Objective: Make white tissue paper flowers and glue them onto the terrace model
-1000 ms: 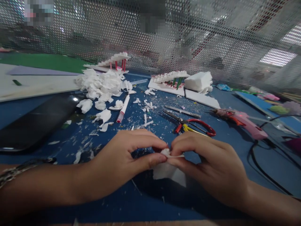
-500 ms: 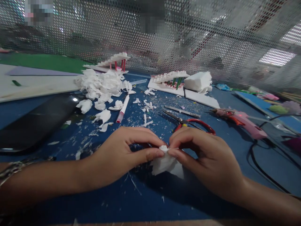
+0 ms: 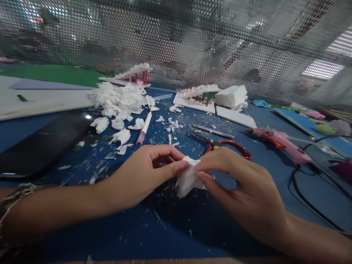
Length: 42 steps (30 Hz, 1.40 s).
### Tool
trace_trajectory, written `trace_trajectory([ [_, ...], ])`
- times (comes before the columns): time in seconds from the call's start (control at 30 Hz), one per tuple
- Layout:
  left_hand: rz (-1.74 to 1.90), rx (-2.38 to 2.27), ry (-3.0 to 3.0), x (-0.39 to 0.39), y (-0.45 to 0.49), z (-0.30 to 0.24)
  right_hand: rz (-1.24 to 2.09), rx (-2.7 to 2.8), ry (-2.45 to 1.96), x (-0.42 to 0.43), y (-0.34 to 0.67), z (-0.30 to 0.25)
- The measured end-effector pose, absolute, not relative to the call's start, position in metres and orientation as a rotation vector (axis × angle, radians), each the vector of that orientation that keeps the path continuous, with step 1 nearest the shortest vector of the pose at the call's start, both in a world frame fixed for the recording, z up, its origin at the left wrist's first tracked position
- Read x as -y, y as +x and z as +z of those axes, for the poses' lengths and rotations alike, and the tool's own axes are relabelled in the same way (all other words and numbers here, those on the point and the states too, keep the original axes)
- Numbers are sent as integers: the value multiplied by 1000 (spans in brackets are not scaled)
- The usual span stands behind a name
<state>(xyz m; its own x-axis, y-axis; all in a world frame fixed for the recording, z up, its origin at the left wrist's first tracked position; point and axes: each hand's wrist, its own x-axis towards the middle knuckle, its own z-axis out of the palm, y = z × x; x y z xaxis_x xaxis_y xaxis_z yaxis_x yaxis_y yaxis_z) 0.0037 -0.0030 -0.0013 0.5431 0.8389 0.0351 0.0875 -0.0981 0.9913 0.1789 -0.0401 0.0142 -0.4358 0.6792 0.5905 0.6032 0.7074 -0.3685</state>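
Both hands meet over the blue table [image 3: 154, 234] near its front. My left hand [image 3: 143, 176] pinches the left edge of a small piece of white tissue paper [image 3: 188, 179] between thumb and forefinger. My right hand [image 3: 242, 190] pinches the same piece from the right, its fingers closed on the upper edge. The tissue hangs down between the fingertips, crumpled at the bottom. A bracelet [image 3: 13, 198] sits on my left wrist.
Red-handled scissors [image 3: 225, 145] lie just behind my hands. A pink glue gun [image 3: 280, 141] with a black cable [image 3: 308, 198] is at right. A pile of crumpled tissue [image 3: 118, 99], a pink marker [image 3: 144, 128], a dark phone [image 3: 41, 145], foam models [image 3: 198, 93] and a mesh screen [image 3: 192, 44] stand farther back.
Both hands have shifted slightly up and away from me. The tissue, bunched tight at the fingertips before, now spreads wider between the two pinches.
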Motion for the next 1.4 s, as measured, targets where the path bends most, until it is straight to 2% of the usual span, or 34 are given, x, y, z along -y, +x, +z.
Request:
trace_trajectory([
  [0.33,769,-838,1535,3,4,0,430,1980,-1126,37,180,14],
  [0.57,758,-856,1531,3,3,-3,328,2236,-909,37,183,19],
  [0.9,715,-808,1543,5,3,-4,172,2233,-1007,38,178,18],
  [1.17,633,-835,1592,5,4,-3,-139,2303,-920,40,184,13],
  [1.4,567,-858,1679,6,4,-5,-117,2375,-908,39,185,12],
])
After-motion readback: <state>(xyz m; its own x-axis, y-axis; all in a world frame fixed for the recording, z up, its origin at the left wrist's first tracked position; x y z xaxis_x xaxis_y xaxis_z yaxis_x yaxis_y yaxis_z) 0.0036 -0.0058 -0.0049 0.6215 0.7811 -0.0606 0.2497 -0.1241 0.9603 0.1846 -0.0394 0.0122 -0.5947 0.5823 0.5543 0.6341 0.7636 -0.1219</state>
